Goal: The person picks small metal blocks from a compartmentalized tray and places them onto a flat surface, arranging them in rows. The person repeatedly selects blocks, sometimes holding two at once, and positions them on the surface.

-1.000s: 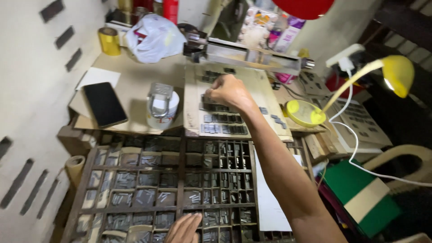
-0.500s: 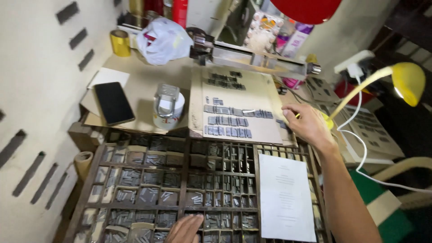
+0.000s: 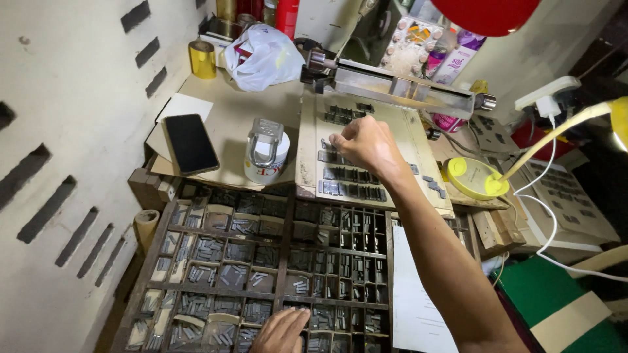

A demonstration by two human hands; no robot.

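On galley tray (image 3: 307,163), R hand (image 3: 366,144) pinches metal type (image 3: 325,145); L hand (image 3: 281,330) rests loose on type case (image 3: 282,252).

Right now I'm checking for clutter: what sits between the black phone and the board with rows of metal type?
In the head view, a white can with a metal clip on top stands between the phone and the board.

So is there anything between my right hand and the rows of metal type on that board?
Nothing visible. The right hand is already over the pale board, fingertips down on a row of metal type. The capped jar and the phone sit off to the left, clear of it.
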